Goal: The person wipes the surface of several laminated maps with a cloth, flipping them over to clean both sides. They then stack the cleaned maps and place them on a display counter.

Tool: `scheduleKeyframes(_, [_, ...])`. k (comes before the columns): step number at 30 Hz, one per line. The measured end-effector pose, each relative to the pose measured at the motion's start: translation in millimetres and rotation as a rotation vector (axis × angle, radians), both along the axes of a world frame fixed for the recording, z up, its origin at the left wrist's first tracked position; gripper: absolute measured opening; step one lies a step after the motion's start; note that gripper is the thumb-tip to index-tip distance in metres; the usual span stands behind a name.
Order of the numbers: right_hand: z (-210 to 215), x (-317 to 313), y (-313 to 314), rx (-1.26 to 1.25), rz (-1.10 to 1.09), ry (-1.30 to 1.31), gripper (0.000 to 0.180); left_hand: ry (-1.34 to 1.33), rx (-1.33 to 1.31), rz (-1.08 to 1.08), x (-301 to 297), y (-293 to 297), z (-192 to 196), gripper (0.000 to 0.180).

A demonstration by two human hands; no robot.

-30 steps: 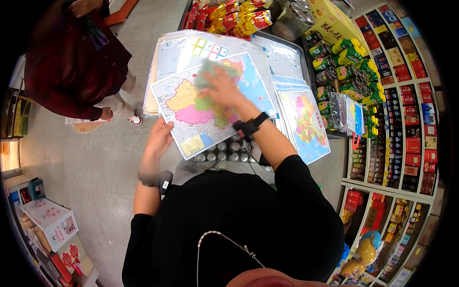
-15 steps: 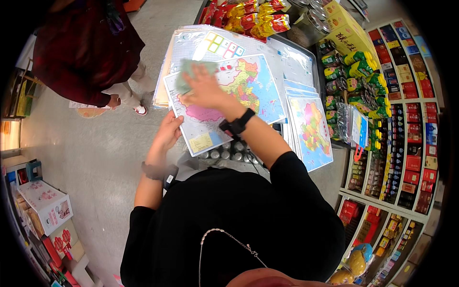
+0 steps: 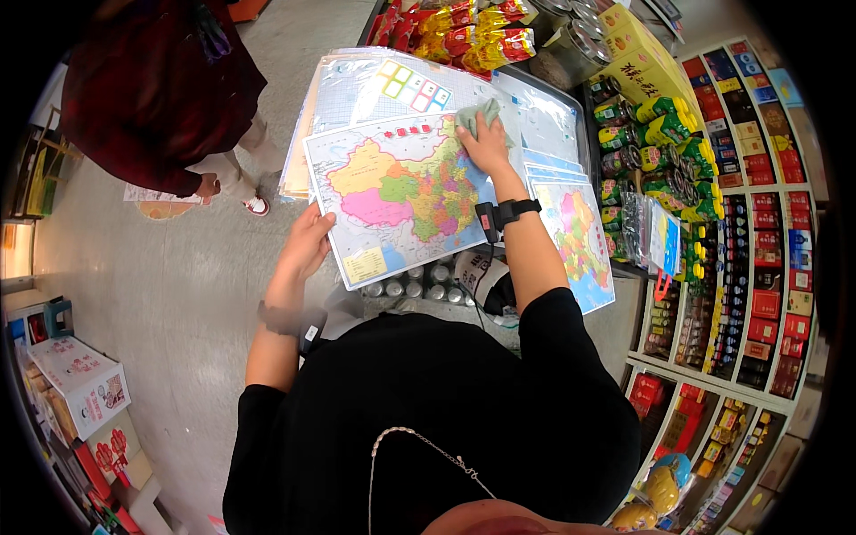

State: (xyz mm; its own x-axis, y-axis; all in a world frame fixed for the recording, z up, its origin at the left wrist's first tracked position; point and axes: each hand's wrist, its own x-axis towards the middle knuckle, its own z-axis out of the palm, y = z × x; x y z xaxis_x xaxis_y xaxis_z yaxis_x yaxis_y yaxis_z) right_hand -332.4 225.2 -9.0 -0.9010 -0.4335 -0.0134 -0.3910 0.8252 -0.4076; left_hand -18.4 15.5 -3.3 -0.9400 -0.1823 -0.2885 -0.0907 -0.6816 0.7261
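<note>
A coloured map sheet lies on top of a pile of sheets, its near edge jutting out toward me. At its left edge my left hand grips the sheet, thumb on top and the other fingers out of sight beneath. My right hand presses a grey-green cloth onto the sheet's upper right corner; part of the cloth bunches beyond my fingers. Under the map sheet, a plastic-covered gridded sheet and a card with coloured frames show.
More map sheets are stacked to the right. Snack bags, green-lidded jars and a yellow box surround the table. Cans stand below the near edge. A person in dark red stands at left; shelves line the right.
My right hand has swept the cloth from the map sheet's upper left to its upper right corner. My left hand stays at the left edge.
</note>
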Motion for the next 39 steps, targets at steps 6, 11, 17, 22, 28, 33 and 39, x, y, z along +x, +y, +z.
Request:
scheduleKeyframes(6, [14, 51, -54, 0.04, 0.174, 0.089, 0.084, -0.036, -0.03, -0.031, 0, -3, -2, 0.037])
scheduleKeyframes(11, [35, 120, -122, 0.022, 0.58, 0.103, 0.065, -0.039, -0.014, -0.024, -1, -2, -3, 0.034])
scheduleKeyframes(17, [31, 167, -106, -0.108, 0.917, 0.159, 0.053, 0.001, 0.15, 0.025, 0, -1, -3, 0.048])
scheduleKeyframes(22, [44, 170, -26, -0.14, 0.936, 0.02, 0.051, 0.001, 0.128, 0.015, 4, -2, -5, 0.051])
scheduleKeyframes(28, [-9, 88, 77, -0.141, 0.237, 0.241, 0.049, 0.013, 0.043, 0.128, -5, 2, -9, 0.04])
scheduleKeyframes(33, [-10, 101, 60, -0.139, 0.143, 0.26, 0.05, -0.02, 0.202, 0.208, -7, 12, -8, 0.042])
scheduleKeyframes(39, [16, 176, -29, -0.302, 0.721, 0.35, 0.05, 0.022, 0.344, 0.108, -8, 26, -1, 0.048])
